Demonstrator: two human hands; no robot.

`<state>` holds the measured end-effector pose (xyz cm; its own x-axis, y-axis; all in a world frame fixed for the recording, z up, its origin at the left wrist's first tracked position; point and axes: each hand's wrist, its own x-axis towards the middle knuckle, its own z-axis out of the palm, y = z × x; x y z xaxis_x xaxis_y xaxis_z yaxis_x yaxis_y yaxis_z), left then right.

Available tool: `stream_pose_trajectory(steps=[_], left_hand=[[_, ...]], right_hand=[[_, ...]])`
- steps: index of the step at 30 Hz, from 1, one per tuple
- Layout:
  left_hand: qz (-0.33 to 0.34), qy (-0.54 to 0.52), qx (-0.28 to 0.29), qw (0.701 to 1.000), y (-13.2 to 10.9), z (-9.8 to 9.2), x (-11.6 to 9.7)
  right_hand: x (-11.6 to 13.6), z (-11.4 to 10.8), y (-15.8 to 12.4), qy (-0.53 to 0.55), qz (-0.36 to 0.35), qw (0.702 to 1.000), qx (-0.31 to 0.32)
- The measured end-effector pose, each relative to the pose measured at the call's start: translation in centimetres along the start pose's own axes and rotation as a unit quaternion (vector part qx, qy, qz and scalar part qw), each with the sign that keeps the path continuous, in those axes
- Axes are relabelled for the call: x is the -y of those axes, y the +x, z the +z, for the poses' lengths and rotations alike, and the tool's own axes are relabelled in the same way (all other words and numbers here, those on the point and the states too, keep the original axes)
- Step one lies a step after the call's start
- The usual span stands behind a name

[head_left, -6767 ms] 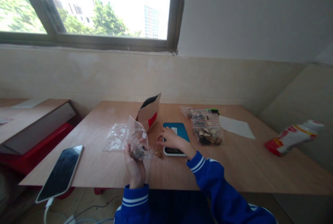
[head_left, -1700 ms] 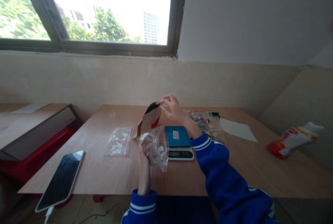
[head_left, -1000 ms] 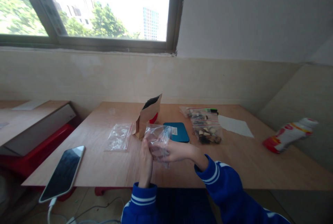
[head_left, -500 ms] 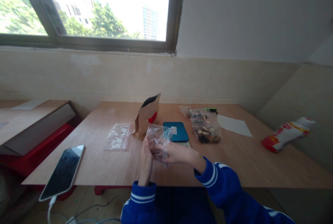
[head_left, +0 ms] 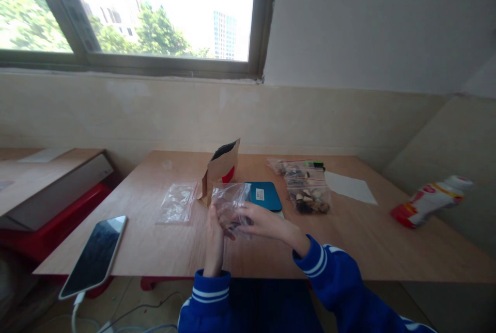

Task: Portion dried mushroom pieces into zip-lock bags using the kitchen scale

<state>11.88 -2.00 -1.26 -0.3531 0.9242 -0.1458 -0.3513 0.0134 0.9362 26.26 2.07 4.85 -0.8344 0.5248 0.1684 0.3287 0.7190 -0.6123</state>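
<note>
A clear plastic zip bag [head_left: 231,200] is between my two hands, with something dark low in it that I cannot make out. My left hand [head_left: 215,232] grips its left side, thumb upward. From the right, my right hand [head_left: 261,221] closes on the bag's other side, its fingertips partly behind the film. Just behind the bag stands a brown paper pouch [head_left: 220,170] with an open top and a red mark. A flat blue scale [head_left: 267,196] with a white label lies beyond my right hand. Left of the pouch lies a flat stack of clear zip bags [head_left: 177,204].
Filled zip bags [head_left: 308,191] of dried brownish pieces lie right of the scale, beside a white paper sheet [head_left: 351,187]. A red and white bottle [head_left: 430,201] stands at the right. A cabled phone [head_left: 95,255] is at the table's front left edge.
The bag has shifted slightly left and tilted in my hands. My right hand has pulled back a little, with its fingers now on the bag's right side.
</note>
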Motion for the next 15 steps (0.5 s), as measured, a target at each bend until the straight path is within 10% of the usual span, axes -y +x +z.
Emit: stream_pose_trajectory(steps=[7,15], left_hand=[[0.048,0.001,0.012,0.999,-0.5,0.0,-0.9],[-0.011,-0.001,-0.017,1.000,-0.5,0.8,-1.5]], right_hand=[[-2.0,-2.2,0.2,0.168,0.099,0.968,-0.157],[-1.3,-8.1,5.0,0.242,0.035,0.893,-0.377]])
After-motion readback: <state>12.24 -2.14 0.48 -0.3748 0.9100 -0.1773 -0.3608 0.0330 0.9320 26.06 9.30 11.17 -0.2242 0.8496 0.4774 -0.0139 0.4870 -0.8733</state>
